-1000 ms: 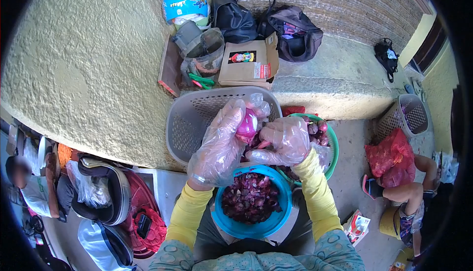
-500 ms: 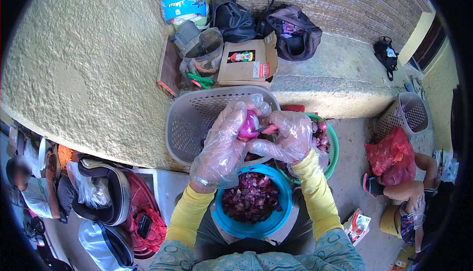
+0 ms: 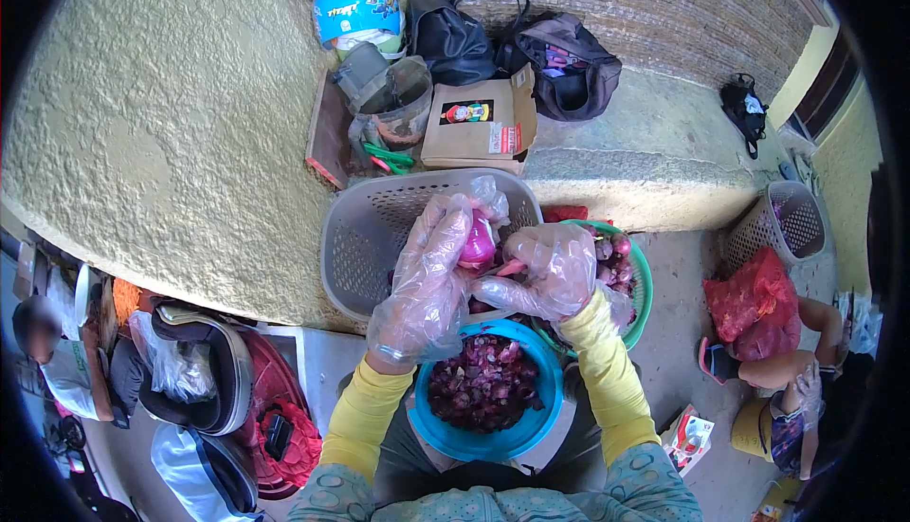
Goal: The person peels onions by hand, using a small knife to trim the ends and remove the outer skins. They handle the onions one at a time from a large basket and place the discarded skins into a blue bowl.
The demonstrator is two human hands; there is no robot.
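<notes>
My left hand, in a clear plastic glove, is closed around a peeled purple-red onion. Just right of the onion, my right hand, gloved the same way, grips a small knife by its pink-red handle; its blade is hard to make out. Both hands are over the front of a grey perforated basket. Below them, a blue basin holds dark red onion skins and pieces. Whole red onions sit in a green basket, partly hidden by my right hand and sleeve.
A cardboard box, black bag and blue helmet sit on the ledge ahead. At right, another person's gloved hand is near a red mesh sack and second basket. A child seat stands left.
My right hand and the knife have moved slightly down and left, the blade coming away from the onion's side. My left hand still holds the onion, turned a little.
</notes>
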